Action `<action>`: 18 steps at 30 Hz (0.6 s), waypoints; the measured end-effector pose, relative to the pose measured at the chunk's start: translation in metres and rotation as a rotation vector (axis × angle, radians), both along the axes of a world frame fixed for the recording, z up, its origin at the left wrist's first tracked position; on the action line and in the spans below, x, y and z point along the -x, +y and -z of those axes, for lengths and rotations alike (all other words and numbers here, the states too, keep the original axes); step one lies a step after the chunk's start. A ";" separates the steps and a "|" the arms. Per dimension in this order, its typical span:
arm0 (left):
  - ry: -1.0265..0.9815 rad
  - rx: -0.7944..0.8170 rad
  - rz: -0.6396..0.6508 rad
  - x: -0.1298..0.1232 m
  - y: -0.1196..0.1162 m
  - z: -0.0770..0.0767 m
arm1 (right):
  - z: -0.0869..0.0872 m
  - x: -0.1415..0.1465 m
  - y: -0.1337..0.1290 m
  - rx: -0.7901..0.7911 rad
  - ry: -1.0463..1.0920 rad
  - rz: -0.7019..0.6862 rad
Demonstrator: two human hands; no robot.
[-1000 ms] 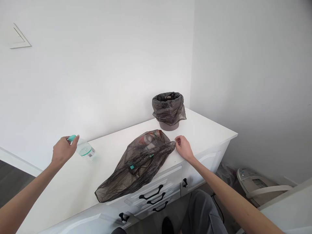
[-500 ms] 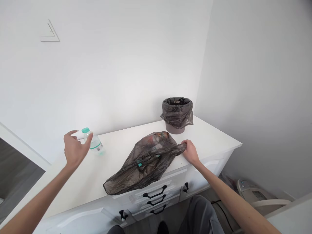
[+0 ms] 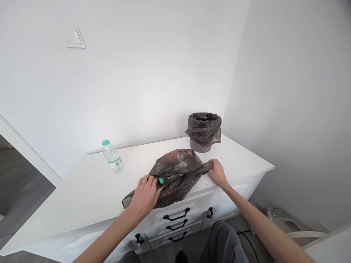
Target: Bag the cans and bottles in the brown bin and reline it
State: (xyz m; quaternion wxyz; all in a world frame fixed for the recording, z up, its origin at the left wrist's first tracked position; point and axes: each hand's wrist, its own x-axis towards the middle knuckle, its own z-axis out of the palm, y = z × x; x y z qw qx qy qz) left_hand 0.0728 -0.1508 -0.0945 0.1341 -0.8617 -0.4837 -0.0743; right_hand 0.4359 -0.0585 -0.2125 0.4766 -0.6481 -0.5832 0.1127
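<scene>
A dark see-through garbage bag [image 3: 175,193] lies along the front edge of the white countertop, with crumpled rubbish showing through it. Inside it is a clear plastic bottle with a teal cap [image 3: 161,180]. My left hand [image 3: 145,191] is closed on the bag's left part, its fingers curled beside that cap. At the other end, my right hand [image 3: 216,172] grips a gathered fold of the bag. A clear water bottle [image 3: 113,157] with a teal cap stands at the back left, apart from both hands.
A small trash bin [image 3: 201,147] lined with a dark bag stands in the back right corner. The countertop [image 3: 68,197] meets the wall behind. Black drawer handles [image 3: 177,214] stick out below its front edge, and a cable [image 3: 248,243] lies on the floor.
My left hand has left the standing bottle and come right and down onto the bag. My right hand keeps its grip on the fold. The view has shifted slightly left.
</scene>
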 end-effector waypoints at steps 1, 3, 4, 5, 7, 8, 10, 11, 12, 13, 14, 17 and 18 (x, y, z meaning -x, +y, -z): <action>0.039 -0.050 -0.036 -0.001 0.005 0.004 | 0.001 0.000 0.001 -0.004 0.002 0.006; 0.065 -0.099 -0.069 -0.003 0.015 0.010 | 0.002 0.000 0.003 -0.013 0.008 0.014; 0.055 -0.108 -0.072 -0.004 0.019 0.012 | 0.003 0.000 0.004 -0.017 0.010 0.015; 0.036 -0.112 -0.073 -0.005 0.023 0.013 | 0.004 -0.001 0.005 -0.022 0.012 0.014; -0.009 -0.101 -0.070 -0.009 0.031 0.015 | 0.005 -0.002 0.006 -0.031 0.015 0.012; -0.027 -0.086 -0.070 -0.011 0.035 0.015 | 0.005 -0.002 0.007 -0.036 0.015 0.009; -0.054 -0.045 -0.079 -0.016 0.041 0.016 | 0.007 -0.004 0.008 -0.045 0.013 0.004; -0.061 -0.027 -0.084 -0.018 0.044 0.016 | 0.007 -0.005 0.009 -0.049 0.012 0.001; -0.063 -0.014 -0.087 -0.020 0.046 0.015 | 0.008 -0.005 0.010 -0.053 0.011 -0.002; -0.059 -0.005 -0.087 -0.021 0.047 0.015 | 0.008 -0.006 0.010 -0.055 0.012 -0.003; -0.049 0.001 -0.085 -0.022 0.048 0.014 | 0.008 -0.006 0.011 -0.056 0.013 -0.004; -0.004 0.020 -0.076 -0.024 0.048 0.012 | 0.009 -0.007 0.011 -0.055 0.019 -0.002; 0.004 0.031 -0.074 -0.024 0.047 0.012 | 0.009 -0.007 0.011 -0.053 0.021 -0.002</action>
